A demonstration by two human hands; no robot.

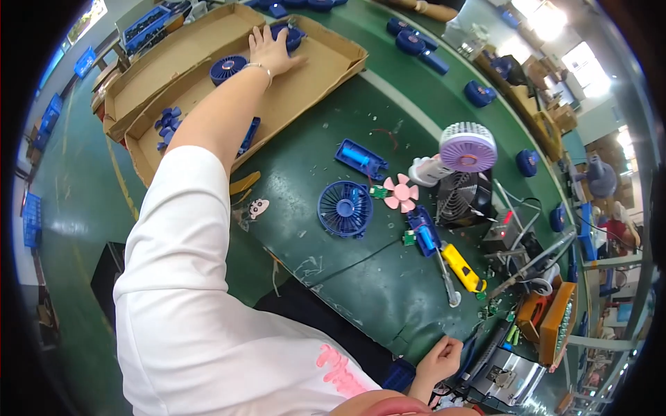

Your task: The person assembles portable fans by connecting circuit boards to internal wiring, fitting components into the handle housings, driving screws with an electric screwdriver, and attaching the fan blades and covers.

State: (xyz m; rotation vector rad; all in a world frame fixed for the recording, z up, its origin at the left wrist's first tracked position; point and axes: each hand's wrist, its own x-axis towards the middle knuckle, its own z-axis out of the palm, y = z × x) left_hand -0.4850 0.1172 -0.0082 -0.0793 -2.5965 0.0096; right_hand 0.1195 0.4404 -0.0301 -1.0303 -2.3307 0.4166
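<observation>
My left hand (pixel 274 52) is stretched far out over a shallow cardboard tray (pixel 333 52), its fingers spread. It is beside a dark blue fan part (pixel 295 38) and partly covers it. Another round blue fan housing (pixel 227 68) and a blue fan blade (pixel 168 122) lie in the tray. Near the table's front edge, my right hand (pixel 441 359) is curled closed; whatever its fingers hold, if anything, is hidden. Between the hands on the green table lie a blue round fan cage (pixel 345 209), a pink fan blade (pixel 402 193) and two opened blue handles (pixel 361 158) with batteries.
A white and purple handheld fan (pixel 468 149) stands by a black cooling fan (pixel 463 197). A yellow-handled tool (pixel 463 268) and a screwdriver (pixel 448 279) lie at the right, near an orange parts box (pixel 555 324). Several blue fans (pixel 420 47) sit on the far green surface.
</observation>
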